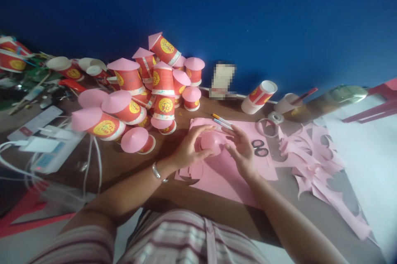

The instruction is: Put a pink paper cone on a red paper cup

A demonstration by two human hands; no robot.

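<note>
A pink paper cone [213, 143] sits point up between my two hands, above the pink paper sheets [229, 183]. My left hand [192, 145] curves round its left side, thumb in front and fingers behind, holding it. On the other side my right hand [242, 148] has thumb and fingers apart; its fingertips are close to the cone, and whether they touch it I cannot tell. Just beyond the fingers lie markers [221, 121]. Black-handled scissors [259, 148] rest on the sheets to the right of my right hand.
At the left are several red paper cups [164, 106] with pink cone tops, some stacked. Pink paper scraps [316, 152], a tape roll [267, 127] and a white cup [287, 102] are at the right. A power strip [51, 152] with white cables lies at the left.
</note>
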